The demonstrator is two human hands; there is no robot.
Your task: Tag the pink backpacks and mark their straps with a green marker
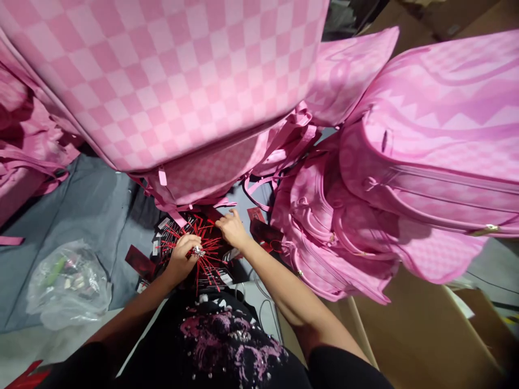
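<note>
My left hand (184, 259), with a sparkly ring, rests at the left side of a bundle of thin red strings (208, 254) with dark tags. Its fingers are curled at the strings, and what lies between them is too small to tell. At the right edge of the bundle is my right hand (233, 229), its thumb and index finger bent close together; anything between them cannot be made out. Just beyond both hands stands a large pink checkered bag (182, 81), with pink straps hanging down near the strings. Black and red tags (265, 231) lie right of my right hand.
Several pink backpacks (438, 124) are piled at the right, above a cardboard box (413, 329). A clear plastic bag (68, 283) with small items lies at the left on grey fabric (101, 205). More pink bags (28, 140) sit at the far left.
</note>
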